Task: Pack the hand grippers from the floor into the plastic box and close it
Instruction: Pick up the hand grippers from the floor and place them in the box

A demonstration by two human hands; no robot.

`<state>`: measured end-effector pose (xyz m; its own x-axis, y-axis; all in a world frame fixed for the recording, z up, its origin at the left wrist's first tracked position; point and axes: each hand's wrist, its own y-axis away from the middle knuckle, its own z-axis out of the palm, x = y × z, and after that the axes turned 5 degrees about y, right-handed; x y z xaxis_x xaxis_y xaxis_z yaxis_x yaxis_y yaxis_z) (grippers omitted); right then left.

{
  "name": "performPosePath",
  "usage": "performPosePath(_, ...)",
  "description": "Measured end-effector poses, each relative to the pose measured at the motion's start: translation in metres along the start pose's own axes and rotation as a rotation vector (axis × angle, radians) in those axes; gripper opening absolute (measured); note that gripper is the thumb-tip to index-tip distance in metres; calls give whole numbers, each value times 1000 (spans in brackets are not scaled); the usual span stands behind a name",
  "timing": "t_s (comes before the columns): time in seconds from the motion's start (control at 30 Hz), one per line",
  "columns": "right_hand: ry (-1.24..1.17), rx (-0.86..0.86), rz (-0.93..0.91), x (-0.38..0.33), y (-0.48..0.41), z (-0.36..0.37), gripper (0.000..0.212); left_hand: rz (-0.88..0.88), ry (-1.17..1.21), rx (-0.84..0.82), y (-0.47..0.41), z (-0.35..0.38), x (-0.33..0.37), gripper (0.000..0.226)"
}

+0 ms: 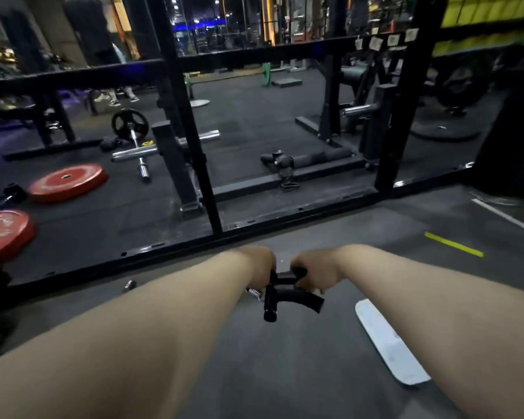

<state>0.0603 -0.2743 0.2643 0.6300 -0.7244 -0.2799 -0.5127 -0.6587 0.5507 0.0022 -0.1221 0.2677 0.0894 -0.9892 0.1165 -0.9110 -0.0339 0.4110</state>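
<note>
My right hand (312, 267) has its fingers curled round the top handle of a black hand gripper (285, 293). My left hand (259, 264) is at the other end of the hand gripper, by its shiny spring (253, 293). The left fingers are hidden behind the hand, so I cannot tell if they grip it or just touch it. The hand gripper is up in the air between my two hands, above the grey floor (285, 373).

Down and to the right of the hand gripper, a flat white piece (387, 343) lies on the floor. To its left lies a small shiny thing (129, 285), too blurry to name. Past the hand gripper stands a big black metal rack (194, 131). Far to the left of the hand gripper are two red weight plates (68, 182), flat on the floor. The room is dark.
</note>
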Motion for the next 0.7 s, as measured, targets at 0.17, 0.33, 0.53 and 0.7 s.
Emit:
performPosePath(0.17, -16, 22, 58, -1, 8, 11, 6, 53, -102, 21, -9, 13, 2, 21)
performPosePath(0.33, 26, 144, 175, 27, 45, 18, 18, 189, -129, -27, -22, -4, 38, 24)
performPosePath(0.53, 2, 178, 309, 73, 98, 22, 12, 368, 0, -63, -33, -18, 85, 27)
performPosePath(0.7, -99, 312, 432, 107, 141, 41, 11, 485, 127, -24, -45, -10, 132, 25)
